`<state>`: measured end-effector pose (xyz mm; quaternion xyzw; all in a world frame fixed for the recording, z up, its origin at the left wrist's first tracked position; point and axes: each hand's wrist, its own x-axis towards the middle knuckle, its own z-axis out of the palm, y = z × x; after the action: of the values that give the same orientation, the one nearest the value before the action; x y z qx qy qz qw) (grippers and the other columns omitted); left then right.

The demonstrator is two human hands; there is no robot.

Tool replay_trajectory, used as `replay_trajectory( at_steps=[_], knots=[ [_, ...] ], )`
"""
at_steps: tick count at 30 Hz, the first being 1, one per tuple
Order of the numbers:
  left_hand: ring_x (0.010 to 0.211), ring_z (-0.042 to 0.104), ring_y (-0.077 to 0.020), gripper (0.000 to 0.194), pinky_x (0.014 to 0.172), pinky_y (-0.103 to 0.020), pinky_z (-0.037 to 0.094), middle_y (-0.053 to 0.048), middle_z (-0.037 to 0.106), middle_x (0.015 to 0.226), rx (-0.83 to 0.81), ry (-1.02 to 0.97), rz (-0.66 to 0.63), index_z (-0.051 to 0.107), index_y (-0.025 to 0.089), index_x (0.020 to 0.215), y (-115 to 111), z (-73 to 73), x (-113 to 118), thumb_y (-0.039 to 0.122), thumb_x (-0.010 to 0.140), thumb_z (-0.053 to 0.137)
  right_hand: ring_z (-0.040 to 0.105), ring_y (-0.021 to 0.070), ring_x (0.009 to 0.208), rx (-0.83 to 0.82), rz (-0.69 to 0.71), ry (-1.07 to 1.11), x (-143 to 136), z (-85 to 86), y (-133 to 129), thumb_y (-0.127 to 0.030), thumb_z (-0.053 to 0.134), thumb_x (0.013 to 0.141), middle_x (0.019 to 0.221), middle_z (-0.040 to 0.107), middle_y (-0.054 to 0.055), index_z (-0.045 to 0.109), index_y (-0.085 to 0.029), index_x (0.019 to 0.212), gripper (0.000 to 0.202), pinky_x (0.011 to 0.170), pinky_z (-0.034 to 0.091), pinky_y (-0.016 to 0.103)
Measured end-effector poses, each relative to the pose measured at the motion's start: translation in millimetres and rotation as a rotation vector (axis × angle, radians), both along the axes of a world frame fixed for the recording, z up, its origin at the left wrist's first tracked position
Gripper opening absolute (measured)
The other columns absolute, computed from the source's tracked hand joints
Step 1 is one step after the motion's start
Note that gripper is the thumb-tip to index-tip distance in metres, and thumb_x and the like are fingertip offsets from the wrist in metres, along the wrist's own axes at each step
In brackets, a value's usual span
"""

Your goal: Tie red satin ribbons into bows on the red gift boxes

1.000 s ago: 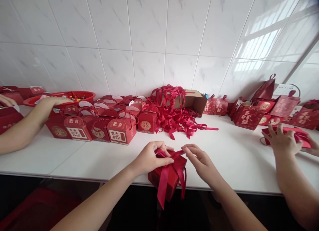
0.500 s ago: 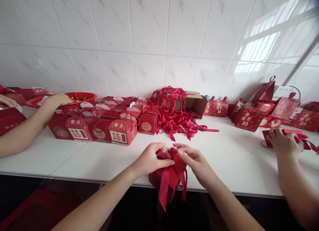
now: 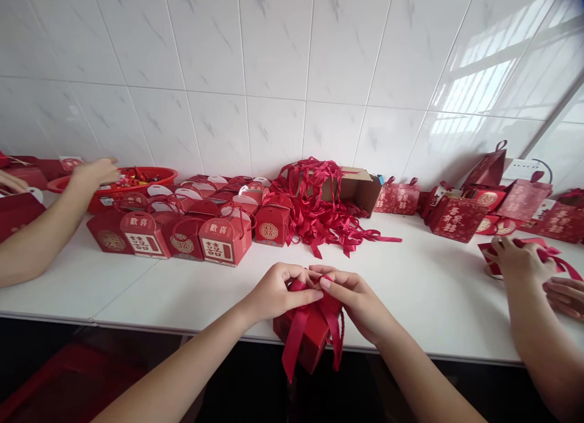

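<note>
The red box (image 3: 314, 342) sits right at the front edge of the counter (image 3: 182, 298), partly jutting past it — handy, I'd guess, for working on its top from close in. The left hand (image 3: 279, 294) pinches a loop of ribbon (image 3: 297, 338) between thumb and fingers; the right hand (image 3: 358, 301) nips the ribbon just beside, probably keeping the crossing from slackening. Toward the back edge, a ribbon heap (image 3: 314, 219) spills before a carton (image 3: 365, 195), likely left there for easy picking.

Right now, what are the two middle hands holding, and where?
The left hand and right hand pinch the ribbon between their fingers, above its hanging ends.
</note>
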<state>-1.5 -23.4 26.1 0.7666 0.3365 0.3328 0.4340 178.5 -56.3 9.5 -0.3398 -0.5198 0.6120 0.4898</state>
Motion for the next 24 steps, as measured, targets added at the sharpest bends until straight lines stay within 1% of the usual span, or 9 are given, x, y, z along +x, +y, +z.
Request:
replay_trajectory(
  at_steps=[3, 5, 8, 10, 12, 16, 19, 22, 24],
  knots=[
    [0.070, 0.058, -0.0158, 0.035, 0.071, -0.028, 0.046, 0.001, 0.053, 0.059, -0.062, -0.061, -0.058, 0.048, 0.017, 0.053, -0.6, 1.7, -0.8, 0.037, 0.079, 0.061, 0.059, 0.0246, 0.107, -0.071, -0.005, 0.082, 2.1, -0.4, 0.9, -0.041, 0.073, 0.072, 0.117, 0.064, 0.007, 0.075, -0.020, 0.077, 0.021, 0.094, 0.042, 0.037],
    [0.078, 0.062, -0.0184, 0.029, 0.078, -0.030, 0.047, -0.001, 0.059, 0.063, -0.083, -0.080, -0.042, 0.054, 0.017, 0.057, -1.1, 2.9, -0.5, 0.034, 0.078, 0.063, 0.061, 0.0254, 0.104, -0.108, 0.000, 0.115, 3.2, -0.3, 1.4, -0.041, 0.072, 0.072, 0.111, 0.068, 0.008, 0.075, -0.020, 0.083, 0.024, 0.092, 0.043, 0.038],
    [0.088, 0.064, -0.0203, 0.018, 0.085, -0.030, 0.046, -0.003, 0.068, 0.078, -0.085, -0.071, 0.013, 0.062, 0.017, 0.063, -1.5, 3.6, 0.8, 0.030, 0.075, 0.067, 0.061, 0.0268, 0.104, -0.139, 0.011, 0.131, 3.7, 1.2, 1.6, -0.044, 0.069, 0.074, 0.104, 0.071, 0.009, 0.075, -0.019, 0.089, 0.030, 0.091, 0.043, 0.039],
    [0.090, 0.064, -0.0200, 0.014, 0.086, -0.030, 0.047, -0.003, 0.070, 0.084, -0.091, -0.067, 0.022, 0.065, 0.017, 0.066, -1.7, 3.4, 1.7, 0.029, 0.074, 0.068, 0.060, 0.0274, 0.105, -0.159, 0.011, 0.138, 3.6, 2.2, 1.6, -0.044, 0.069, 0.074, 0.101, 0.071, 0.009, 0.075, -0.018, 0.089, 0.031, 0.091, 0.044, 0.038],
    [0.093, 0.064, -0.0201, 0.014, 0.089, -0.030, 0.046, -0.003, 0.071, 0.085, -0.096, -0.076, 0.002, 0.064, 0.017, 0.066, -2.0, 2.9, 2.4, 0.027, 0.073, 0.069, 0.061, 0.0270, 0.103, -0.187, 0.002, 0.145, 3.5, 2.8, 1.8, -0.043, 0.071, 0.072, 0.100, 0.071, 0.009, 0.075, -0.018, 0.086, 0.030, 0.089, 0.044, 0.037],
    [0.099, 0.064, -0.0214, 0.016, 0.088, -0.029, 0.046, -0.002, 0.069, 0.074, -0.108, -0.095, -0.042, 0.060, 0.017, 0.062, -3.7, 2.6, 4.2, 0.024, 0.072, 0.070, 0.063, 0.0242, 0.090, -0.227, -0.023, 0.140, 4.7, 4.5, 3.9, -0.039, 0.074, 0.068, 0.093, 0.073, 0.009, 0.076, -0.017, 0.081, 0.025, 0.084, 0.045, 0.036],
    [0.098, 0.064, -0.0218, 0.022, 0.086, -0.028, 0.046, 0.000, 0.063, 0.066, -0.126, -0.096, -0.070, 0.054, 0.018, 0.057, -5.4, 3.4, 6.4, 0.023, 0.071, 0.070, 0.062, 0.0228, 0.089, -0.211, -0.032, 0.069, 6.9, 8.7, 6.4, -0.034, 0.073, 0.069, 0.089, 0.073, 0.008, 0.076, -0.017, 0.079, 0.020, 0.084, 0.043, 0.035],
    [0.091, 0.064, -0.0208, 0.027, 0.080, -0.027, 0.047, 0.002, 0.056, 0.059, -0.106, -0.068, -0.054, 0.048, 0.018, 0.055, -6.4, 4.2, 8.9, 0.023, 0.071, 0.070, 0.061, 0.0219, 0.087, -0.181, 0.023, -0.029, 9.5, 15.1, 8.5, -0.033, 0.068, 0.073, 0.085, 0.071, 0.006, 0.075, -0.017, 0.079, 0.019, 0.082, 0.042, 0.035],
    [0.078, 0.063, -0.0182, 0.029, 0.071, -0.026, 0.047, 0.003, 0.051, 0.056, -0.087, -0.024, -0.029, 0.047, 0.018, 0.055, -6.0, 4.1, 10.3, 0.025, 0.071, 0.070, 0.059, 0.0216, 0.087, -0.132, 0.060, -0.111, 11.6, 20.3, 9.0, -0.036, 0.065, 0.076, 0.087, 0.069, 0.006, 0.075, -0.017, 0.077, 0.021, 0.081, 0.041, 0.035]
  ],
)
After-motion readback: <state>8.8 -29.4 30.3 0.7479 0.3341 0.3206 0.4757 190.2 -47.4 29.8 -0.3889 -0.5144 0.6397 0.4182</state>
